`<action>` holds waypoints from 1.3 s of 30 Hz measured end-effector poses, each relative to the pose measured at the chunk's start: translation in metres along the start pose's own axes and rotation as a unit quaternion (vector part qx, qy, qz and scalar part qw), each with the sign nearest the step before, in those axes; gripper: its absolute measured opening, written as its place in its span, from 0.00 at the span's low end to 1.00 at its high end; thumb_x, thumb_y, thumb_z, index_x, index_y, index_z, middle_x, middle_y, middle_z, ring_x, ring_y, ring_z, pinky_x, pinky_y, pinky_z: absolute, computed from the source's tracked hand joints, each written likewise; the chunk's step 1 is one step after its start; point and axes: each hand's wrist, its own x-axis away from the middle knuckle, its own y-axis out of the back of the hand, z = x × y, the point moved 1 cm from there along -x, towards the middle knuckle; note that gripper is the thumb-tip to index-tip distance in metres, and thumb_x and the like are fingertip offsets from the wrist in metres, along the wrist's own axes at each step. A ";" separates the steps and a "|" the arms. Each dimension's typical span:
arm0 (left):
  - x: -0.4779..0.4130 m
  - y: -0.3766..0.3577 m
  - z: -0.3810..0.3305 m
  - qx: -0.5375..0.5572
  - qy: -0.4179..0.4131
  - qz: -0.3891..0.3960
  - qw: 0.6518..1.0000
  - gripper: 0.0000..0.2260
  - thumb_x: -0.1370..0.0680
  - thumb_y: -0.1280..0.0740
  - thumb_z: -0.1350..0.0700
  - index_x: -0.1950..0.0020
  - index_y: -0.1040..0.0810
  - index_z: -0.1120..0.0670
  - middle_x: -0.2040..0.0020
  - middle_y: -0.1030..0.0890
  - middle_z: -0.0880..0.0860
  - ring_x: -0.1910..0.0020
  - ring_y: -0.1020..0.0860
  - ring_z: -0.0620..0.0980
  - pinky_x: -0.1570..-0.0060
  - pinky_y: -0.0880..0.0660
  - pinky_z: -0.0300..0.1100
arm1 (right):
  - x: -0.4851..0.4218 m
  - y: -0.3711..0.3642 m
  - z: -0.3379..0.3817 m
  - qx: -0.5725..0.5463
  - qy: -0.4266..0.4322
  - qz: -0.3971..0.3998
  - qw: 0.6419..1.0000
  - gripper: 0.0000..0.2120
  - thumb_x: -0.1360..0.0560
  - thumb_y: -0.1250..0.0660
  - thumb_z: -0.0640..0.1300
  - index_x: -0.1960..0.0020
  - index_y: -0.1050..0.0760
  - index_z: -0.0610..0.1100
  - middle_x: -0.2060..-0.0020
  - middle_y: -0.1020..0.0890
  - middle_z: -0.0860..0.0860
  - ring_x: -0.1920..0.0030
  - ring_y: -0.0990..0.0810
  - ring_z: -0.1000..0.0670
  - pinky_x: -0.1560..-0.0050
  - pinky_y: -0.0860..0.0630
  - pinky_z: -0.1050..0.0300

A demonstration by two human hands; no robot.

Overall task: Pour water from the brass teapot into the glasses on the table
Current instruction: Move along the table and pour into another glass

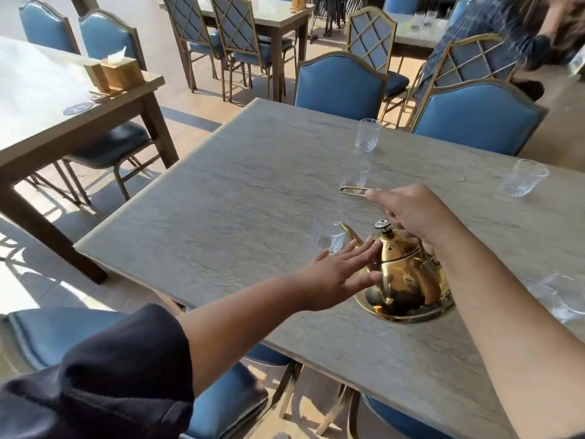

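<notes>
The brass teapot [408, 280] stands on the grey stone table [237, 201], its spout pointing left. My right hand [414, 213] is above the lid, its fingers curled round the teapot's brass handle [354, 189], whose loop sticks out past my fingertips. My left hand [335, 274] lies flat, with straight fingers touching the pot's left side. One clear glass [327, 239] stands right by the spout. Another glass [356, 175] shows faintly behind the handle. Other glasses stand at the far edge [367, 134], far right [524, 182] and near right [566, 296].
Blue padded chairs [342, 83] ring the table. To the left stands another table [38, 99] with a wooden tissue box [122, 72]. A person [519, 36] moves at the back right beside a further table.
</notes>
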 end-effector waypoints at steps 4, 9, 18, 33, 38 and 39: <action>0.000 0.002 -0.001 0.006 0.001 0.005 1.000 0.27 0.20 0.53 0.40 0.24 0.58 0.44 0.24 0.58 0.41 0.25 0.58 0.44 0.27 0.60 0.54 | -0.002 0.000 0.000 0.015 -0.003 -0.001 1.000 0.19 0.26 0.35 0.53 0.69 0.35 0.45 0.77 0.38 0.50 0.80 0.43 0.53 0.79 0.46 0.65; 0.000 0.002 -0.001 0.011 -0.002 0.008 1.000 0.27 0.20 0.53 0.40 0.24 0.58 0.44 0.24 0.58 0.41 0.25 0.58 0.44 0.27 0.60 0.53 | -0.004 -0.001 0.000 0.020 -0.007 0.002 1.000 0.18 0.26 0.34 0.54 0.69 0.34 0.45 0.77 0.38 0.50 0.80 0.43 0.53 0.79 0.46 0.65; -0.001 0.003 0.001 0.014 -0.003 0.010 1.000 0.27 0.20 0.52 0.40 0.24 0.58 0.44 0.24 0.58 0.42 0.25 0.59 0.44 0.27 0.60 0.55 | -0.006 -0.002 0.000 0.037 -0.009 0.002 0.999 0.20 0.27 0.34 0.56 0.70 0.35 0.46 0.77 0.37 0.50 0.80 0.42 0.52 0.75 0.43 0.61; 0.001 0.004 0.002 0.022 -0.006 0.007 1.000 0.27 0.20 0.51 0.41 0.24 0.58 0.43 0.23 0.57 0.42 0.25 0.58 0.44 0.27 0.60 0.53 | -0.006 -0.003 0.004 0.050 -0.009 0.005 0.999 0.21 0.26 0.34 0.56 0.69 0.34 0.44 0.77 0.37 0.49 0.81 0.42 0.52 0.78 0.44 0.63; 0.003 0.004 0.002 0.015 -0.008 0.011 1.000 0.27 0.20 0.51 0.41 0.24 0.58 0.43 0.23 0.57 0.43 0.25 0.59 0.44 0.27 0.60 0.53 | -0.005 -0.004 0.004 0.058 -0.004 0.007 0.998 0.21 0.26 0.34 0.56 0.70 0.35 0.44 0.78 0.37 0.50 0.81 0.43 0.53 0.80 0.44 0.64; 0.003 0.004 0.002 0.015 -0.008 0.011 1.000 0.27 0.20 0.51 0.41 0.24 0.58 0.44 0.23 0.57 0.43 0.25 0.59 0.44 0.27 0.60 0.53 | -0.005 -0.004 0.004 0.059 -0.003 0.008 0.998 0.21 0.26 0.34 0.56 0.70 0.34 0.44 0.78 0.37 0.49 0.81 0.43 0.52 0.80 0.44 0.64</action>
